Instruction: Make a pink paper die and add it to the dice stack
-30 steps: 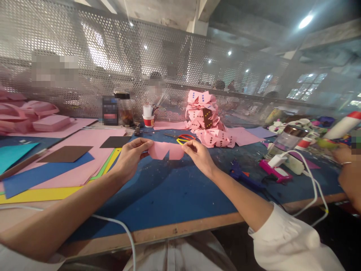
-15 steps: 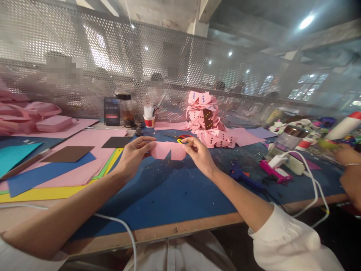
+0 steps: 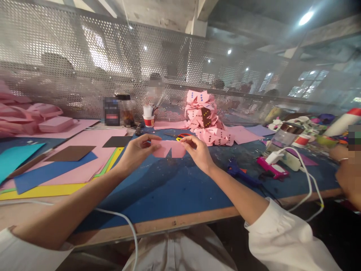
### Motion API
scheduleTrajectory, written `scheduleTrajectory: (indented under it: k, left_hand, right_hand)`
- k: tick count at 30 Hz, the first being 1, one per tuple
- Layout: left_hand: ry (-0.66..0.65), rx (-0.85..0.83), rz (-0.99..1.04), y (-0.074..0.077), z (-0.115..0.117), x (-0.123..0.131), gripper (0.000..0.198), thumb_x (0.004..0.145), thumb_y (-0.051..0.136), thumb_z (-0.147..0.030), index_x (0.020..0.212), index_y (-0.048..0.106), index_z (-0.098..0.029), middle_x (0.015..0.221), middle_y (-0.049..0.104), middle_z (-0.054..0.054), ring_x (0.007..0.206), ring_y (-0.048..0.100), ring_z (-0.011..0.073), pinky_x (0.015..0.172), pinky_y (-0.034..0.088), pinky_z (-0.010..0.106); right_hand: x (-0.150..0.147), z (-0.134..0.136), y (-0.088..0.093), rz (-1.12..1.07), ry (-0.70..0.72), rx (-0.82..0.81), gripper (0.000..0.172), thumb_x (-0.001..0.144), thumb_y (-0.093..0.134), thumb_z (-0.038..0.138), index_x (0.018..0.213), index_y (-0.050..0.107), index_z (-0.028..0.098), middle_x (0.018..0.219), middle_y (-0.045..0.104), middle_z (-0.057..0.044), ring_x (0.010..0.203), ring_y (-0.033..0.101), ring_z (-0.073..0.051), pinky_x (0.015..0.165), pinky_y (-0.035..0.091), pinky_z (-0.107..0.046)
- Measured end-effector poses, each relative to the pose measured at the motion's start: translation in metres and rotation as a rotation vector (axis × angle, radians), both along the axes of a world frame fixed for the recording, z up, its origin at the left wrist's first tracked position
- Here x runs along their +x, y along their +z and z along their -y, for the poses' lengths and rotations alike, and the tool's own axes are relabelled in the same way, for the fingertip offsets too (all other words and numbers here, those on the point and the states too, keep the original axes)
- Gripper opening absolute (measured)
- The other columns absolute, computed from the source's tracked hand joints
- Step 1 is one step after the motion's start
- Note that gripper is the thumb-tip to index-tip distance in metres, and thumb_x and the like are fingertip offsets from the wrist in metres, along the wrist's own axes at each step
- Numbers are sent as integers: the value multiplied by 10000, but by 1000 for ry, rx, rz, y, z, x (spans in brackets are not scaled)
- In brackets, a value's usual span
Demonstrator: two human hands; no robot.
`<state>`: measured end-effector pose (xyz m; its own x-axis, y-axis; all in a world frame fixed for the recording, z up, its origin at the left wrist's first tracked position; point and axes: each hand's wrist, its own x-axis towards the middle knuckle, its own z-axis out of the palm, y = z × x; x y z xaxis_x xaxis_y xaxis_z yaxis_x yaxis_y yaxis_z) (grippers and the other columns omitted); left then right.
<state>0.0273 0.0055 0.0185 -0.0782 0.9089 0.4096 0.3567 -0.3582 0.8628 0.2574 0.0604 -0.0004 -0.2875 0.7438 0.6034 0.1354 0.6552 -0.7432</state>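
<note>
Between my two hands is a small pink foam or paper piece (image 3: 175,149) with a V-shaped notch in its lower edge. My left hand (image 3: 138,151) pinches its left end between thumb and fingers. Its right end is gripped by the thumb and fingers of my right hand (image 3: 198,151). The piece is held above the blue work surface (image 3: 169,195). Behind it lie scissors (image 3: 184,135) with red and yellow handles, partly hidden by the piece and my right hand. A pile of folded pink pieces with dot marks (image 3: 204,116) stands farther back.
Coloured sheets (image 3: 70,173) lie at the left, near pink box shapes (image 3: 55,124). At right are a blue glue gun (image 3: 242,174), a pink power strip (image 3: 272,167) with a white cable, and a clear jar (image 3: 283,139). Another person's arm (image 3: 345,169) reaches in at far right.
The pink piece is still held at both ends, its notch now narrower in view. My left fingers reach farther over its left end. The whole view has shifted slightly.
</note>
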Motion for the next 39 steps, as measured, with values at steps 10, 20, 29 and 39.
scheduleTrajectory:
  k: [10, 20, 29, 39]
  left_hand:
    - [61, 213, -262, 4, 10, -7, 179, 834, 689, -410, 856, 703, -233, 1103, 699, 64, 1059, 645, 246, 914, 506, 364]
    - [39, 182, -296, -4, 19, -23, 186, 858, 669, -435, 855, 698, -252, 1230, 666, 74, 1090, 640, 258, 881, 526, 361]
    - [-34, 273, -601, -14, 14, -27, 172, 870, 662, -438, 852, 767, -303, 1145, 723, 47, 1075, 621, 273, 885, 503, 381]
    - [-29, 282, -581, -13, 14, -26, 173, 875, 649, -422, 804, 751, -302, 929, 766, 44, 1197, 583, 295, 919, 496, 387]
  right_hand:
    - [-3, 9, 4, 179, -38, 182, 58, 929, 634, 284, 945, 663, 236, 946, 679, -20, 891, 643, -170, 888, 499, -321]
    - [-6, 20, -5, 473, -94, 371, 61, 930, 663, 273, 920, 646, 215, 1019, 636, -48, 995, 611, -192, 912, 454, -355]
    - [-8, 29, -3, 524, -62, 449, 63, 958, 607, 250, 903, 609, 219, 1025, 658, -52, 1040, 595, -206, 942, 421, -379]
    - [-2, 16, -1, 491, -135, 390, 123, 1001, 521, 255, 949, 630, 235, 1023, 696, -39, 1036, 612, -209, 926, 418, -365]
